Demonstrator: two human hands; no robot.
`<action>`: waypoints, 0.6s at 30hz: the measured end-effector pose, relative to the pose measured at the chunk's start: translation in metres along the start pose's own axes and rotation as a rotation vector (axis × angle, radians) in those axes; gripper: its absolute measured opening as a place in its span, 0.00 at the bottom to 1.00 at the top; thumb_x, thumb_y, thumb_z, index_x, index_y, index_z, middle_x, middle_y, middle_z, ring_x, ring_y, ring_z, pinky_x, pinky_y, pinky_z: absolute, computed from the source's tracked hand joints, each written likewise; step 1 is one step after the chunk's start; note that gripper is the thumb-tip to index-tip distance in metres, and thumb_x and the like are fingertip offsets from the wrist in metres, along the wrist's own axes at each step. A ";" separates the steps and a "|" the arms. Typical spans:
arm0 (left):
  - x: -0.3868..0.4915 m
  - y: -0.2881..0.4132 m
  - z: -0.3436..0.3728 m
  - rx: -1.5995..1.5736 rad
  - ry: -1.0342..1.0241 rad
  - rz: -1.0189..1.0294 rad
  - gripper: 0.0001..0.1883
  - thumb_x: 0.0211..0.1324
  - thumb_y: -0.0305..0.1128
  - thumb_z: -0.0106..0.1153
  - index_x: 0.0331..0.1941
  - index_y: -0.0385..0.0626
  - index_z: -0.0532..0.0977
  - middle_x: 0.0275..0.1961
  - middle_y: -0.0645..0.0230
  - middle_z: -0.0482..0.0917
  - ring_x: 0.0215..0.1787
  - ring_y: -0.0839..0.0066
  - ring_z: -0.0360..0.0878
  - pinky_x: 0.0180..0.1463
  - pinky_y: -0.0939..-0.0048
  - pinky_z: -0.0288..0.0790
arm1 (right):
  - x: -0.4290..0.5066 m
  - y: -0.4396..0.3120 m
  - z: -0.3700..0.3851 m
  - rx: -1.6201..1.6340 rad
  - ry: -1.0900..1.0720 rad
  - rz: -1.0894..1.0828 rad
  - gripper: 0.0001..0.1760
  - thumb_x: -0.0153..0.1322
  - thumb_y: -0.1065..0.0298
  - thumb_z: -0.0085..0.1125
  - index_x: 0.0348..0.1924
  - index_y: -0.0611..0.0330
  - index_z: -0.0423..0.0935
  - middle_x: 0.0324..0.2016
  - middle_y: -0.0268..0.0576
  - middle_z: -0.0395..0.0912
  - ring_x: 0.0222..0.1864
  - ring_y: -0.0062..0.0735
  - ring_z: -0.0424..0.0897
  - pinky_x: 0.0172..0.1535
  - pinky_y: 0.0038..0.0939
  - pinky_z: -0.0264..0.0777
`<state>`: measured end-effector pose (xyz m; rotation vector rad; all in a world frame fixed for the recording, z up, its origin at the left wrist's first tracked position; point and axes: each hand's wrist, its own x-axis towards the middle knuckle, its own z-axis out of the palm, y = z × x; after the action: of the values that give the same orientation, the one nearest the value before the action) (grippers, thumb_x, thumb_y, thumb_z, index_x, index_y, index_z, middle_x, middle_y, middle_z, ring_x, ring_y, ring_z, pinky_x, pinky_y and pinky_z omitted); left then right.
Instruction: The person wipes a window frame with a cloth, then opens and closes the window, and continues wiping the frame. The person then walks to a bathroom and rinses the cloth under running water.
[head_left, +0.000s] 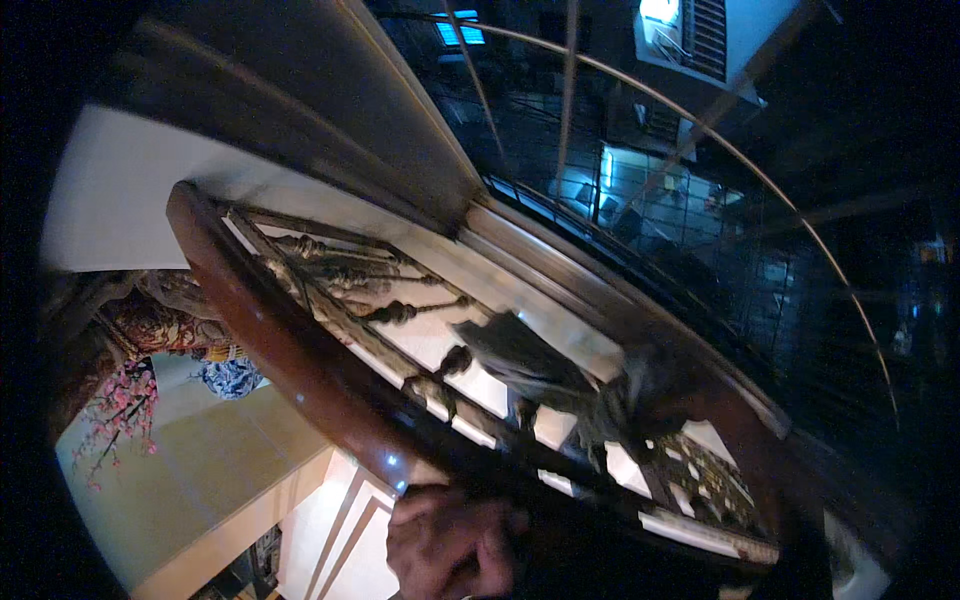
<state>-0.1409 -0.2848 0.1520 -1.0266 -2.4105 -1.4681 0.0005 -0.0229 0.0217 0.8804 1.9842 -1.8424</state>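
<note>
One bare hand, seemingly my left hand (454, 541), shows at the bottom edge, left of the middle. It is blurred, with its fingers bent, close beside the polished dark-wood handrail (300, 349). Whether it touches the rail or holds anything cannot be told. My right hand is out of view. Below the handrail runs a railing of ornate metal balusters (397, 311). A dark cloth or garment (525, 360) shows across the railing, partly in shadow.
A window frame (555, 255) runs diagonally beyond the railing, with curved bars (675, 105) and lit buildings outside. On the left are a blue-and-white vase (231, 377), pink blossom branches (124, 397) and a tiled floor (217, 442). A pale wall (135, 195) stands at upper left.
</note>
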 end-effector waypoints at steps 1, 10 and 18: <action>-0.001 -0.011 0.003 0.030 0.001 0.021 0.02 0.55 0.32 0.64 0.32 0.49 0.81 0.29 0.69 0.88 0.30 0.70 0.85 0.46 0.60 0.78 | 0.000 0.003 0.001 0.011 0.024 -0.093 0.42 0.61 0.71 0.79 0.67 0.56 0.73 0.59 0.45 0.80 0.61 0.40 0.77 0.64 0.42 0.74; -0.001 -0.053 0.017 0.108 -0.029 0.060 0.02 0.55 0.32 0.65 0.32 0.50 0.82 0.30 0.70 0.88 0.31 0.71 0.85 0.48 0.61 0.78 | 0.026 0.009 0.020 -0.091 0.113 -0.103 0.35 0.62 0.69 0.75 0.62 0.57 0.75 0.58 0.47 0.78 0.60 0.42 0.75 0.61 0.43 0.72; 0.007 -0.074 0.022 0.102 -0.065 0.068 0.02 0.54 0.31 0.65 0.32 0.51 0.82 0.31 0.71 0.88 0.32 0.72 0.85 0.49 0.62 0.77 | 0.042 0.018 0.025 -0.152 0.176 -0.094 0.29 0.64 0.66 0.72 0.58 0.58 0.77 0.58 0.50 0.77 0.59 0.44 0.74 0.59 0.43 0.71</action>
<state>-0.1871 -0.2844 0.0894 -1.1377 -2.4396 -1.2958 -0.0259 -0.0375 -0.0210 0.9466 2.2741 -1.6851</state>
